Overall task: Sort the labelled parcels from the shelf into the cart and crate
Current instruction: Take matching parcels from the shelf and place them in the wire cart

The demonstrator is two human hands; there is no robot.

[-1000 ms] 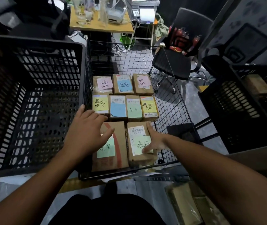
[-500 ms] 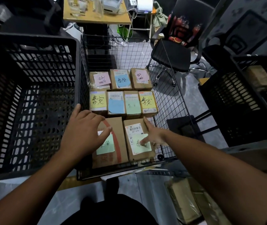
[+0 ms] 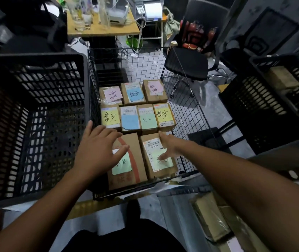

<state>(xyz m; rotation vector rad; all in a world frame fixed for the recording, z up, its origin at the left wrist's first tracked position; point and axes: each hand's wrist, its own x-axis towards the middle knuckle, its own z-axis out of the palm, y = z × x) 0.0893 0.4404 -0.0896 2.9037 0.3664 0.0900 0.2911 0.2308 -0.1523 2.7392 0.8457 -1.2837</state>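
Nine note-tagged parcels [image 3: 129,117], one label [image 3: 154,143] "507 N705"

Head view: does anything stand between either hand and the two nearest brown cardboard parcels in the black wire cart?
Nothing visible does. The left hand is spread over the red-striped brown cardboard parcel, and the right hand lies on the white-labelled brown cardboard parcel beside it.

Nine brown parcels [image 3: 165,115] lie flat in three rows in the black wire cart [image 3: 186,106], each bearing a coloured note; the two nearest are largest. A black slotted crate [image 3: 36,106] stands against its left side.
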